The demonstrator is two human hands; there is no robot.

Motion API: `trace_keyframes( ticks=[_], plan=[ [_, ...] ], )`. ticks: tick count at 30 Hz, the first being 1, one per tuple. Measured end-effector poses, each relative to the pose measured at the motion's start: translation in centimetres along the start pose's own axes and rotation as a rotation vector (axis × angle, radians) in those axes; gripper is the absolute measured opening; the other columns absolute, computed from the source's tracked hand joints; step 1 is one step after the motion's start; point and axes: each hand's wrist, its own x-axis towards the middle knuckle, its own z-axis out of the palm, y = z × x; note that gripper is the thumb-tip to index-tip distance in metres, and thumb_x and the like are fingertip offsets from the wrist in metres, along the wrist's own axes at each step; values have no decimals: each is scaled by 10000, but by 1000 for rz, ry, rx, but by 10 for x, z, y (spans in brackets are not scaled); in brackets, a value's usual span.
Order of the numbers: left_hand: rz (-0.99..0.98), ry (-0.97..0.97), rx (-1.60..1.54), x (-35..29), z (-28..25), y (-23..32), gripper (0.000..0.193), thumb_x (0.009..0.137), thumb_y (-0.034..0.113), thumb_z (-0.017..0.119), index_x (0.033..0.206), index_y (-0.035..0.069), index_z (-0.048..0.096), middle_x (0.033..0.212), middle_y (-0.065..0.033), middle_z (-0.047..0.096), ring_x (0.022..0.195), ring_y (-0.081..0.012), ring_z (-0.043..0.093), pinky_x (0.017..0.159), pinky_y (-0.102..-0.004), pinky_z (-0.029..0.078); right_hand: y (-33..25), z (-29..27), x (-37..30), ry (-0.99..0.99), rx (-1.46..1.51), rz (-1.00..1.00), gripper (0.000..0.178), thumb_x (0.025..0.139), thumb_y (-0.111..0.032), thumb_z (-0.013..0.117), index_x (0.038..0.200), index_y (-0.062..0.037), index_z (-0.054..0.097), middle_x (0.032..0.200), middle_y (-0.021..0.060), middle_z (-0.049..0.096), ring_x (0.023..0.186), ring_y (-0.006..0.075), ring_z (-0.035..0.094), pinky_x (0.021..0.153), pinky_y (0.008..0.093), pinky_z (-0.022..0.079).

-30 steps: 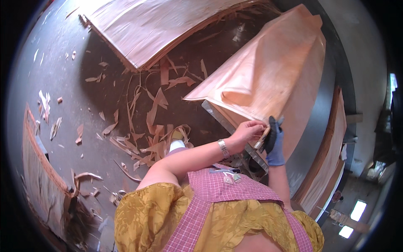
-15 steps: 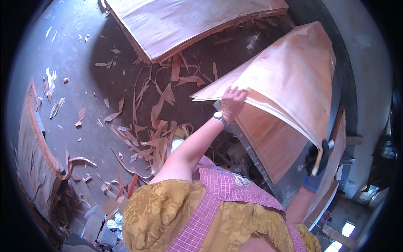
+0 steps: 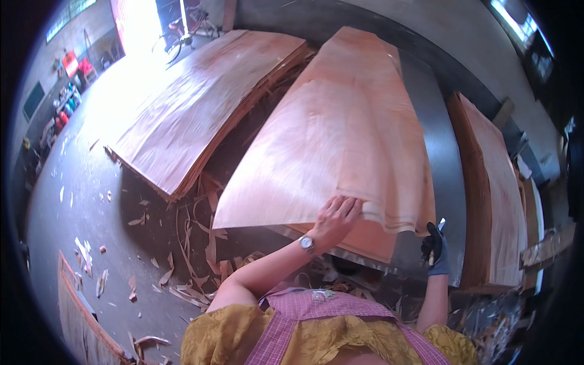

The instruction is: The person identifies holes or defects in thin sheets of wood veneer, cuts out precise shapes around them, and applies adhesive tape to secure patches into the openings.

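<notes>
A large, thin sheet of wood veneer [image 3: 328, 134], pale pinkish-tan, slopes away from me with its near edge raised and wavy. My left hand [image 3: 338, 220], bare and with a watch at the wrist, is closed on that near edge. Beside the sheet's near right corner is my right hand [image 3: 435, 250] in a dark and blue glove. Its fingers wrap a small knife [image 3: 431, 259] with a light wooden handle, and a pale tip shows above the glove. More veneer [image 3: 371, 244] lies below the lifted edge, on a dark smooth tabletop [image 3: 441, 152].
A stack of veneer [image 3: 201, 103] stands at the far left, another stack [image 3: 493, 188] at the right. Torn veneer strips [image 3: 194, 243] litter the floor. A curved wooden piece [image 3: 91, 316] is at lower left. Far back are a bicycle [image 3: 182, 33] and a bright doorway.
The view has swung up, showing more of the room. The sheet now spreads flatter ahead of me. My right hand has come away from the sheet's corner; my left still grips the edge.
</notes>
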Motion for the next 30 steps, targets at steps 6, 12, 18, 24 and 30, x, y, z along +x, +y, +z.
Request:
trace_keyframes(
  ticks=[6, 12, 18, 24, 30],
  plan=[
    [-45, -336, 117, -87, 3, 122, 441, 788, 83, 625, 1224, 15, 627, 1296, -150, 607, 1291, -365, 525, 1088, -507, 404, 56, -156, -94, 292, 26, 22, 170, 901, -257, 708, 898, -197, 550, 491, -42, 395, 343, 96, 371, 328, 271, 253],
    [44, -555, -4, -142, 30, 164, 555, 776, 209, 661, 1297, 32, 595, 1386, -150, 562, 1324, -333, 506, 1105, -492, 394, 129, -254, -127, 335, -168, -36, 323, 844, -251, 763, 1083, -82, 627, 700, 4, 568, 529, 95, 499, 467, 268, 397],
    [160, -634, 48, -107, 128, 160, 474, 861, 104, 521, 1327, 32, 565, 1397, -141, 542, 1331, -321, 482, 1130, -470, 360, 148, -307, -55, 526, -443, 55, 685, 755, -395, 792, 1241, 34, 569, 1019, 139, 651, 846, 252, 610, 736, 367, 511],
    [291, -595, 97, -76, 248, 119, 425, 867, 128, 542, 1278, 22, 566, 1314, -159, 576, 1275, -319, 518, 1078, -461, 407, 62, -340, 44, 504, -425, -124, 689, 827, -529, 718, 1201, 37, 593, 1037, 164, 684, 880, 317, 663, 751, 429, 538],
    [282, -797, 87, -87, 330, 179, 525, 813, 195, 667, 1279, 14, 509, 1267, -155, 538, 1281, -340, 493, 1056, -494, 407, 133, -470, 1, 1016, -1253, -233, 469, 881, -461, 669, 1085, -40, 636, 907, 253, 687, 867, 433, 667, 765, 504, 524]
  ],
)
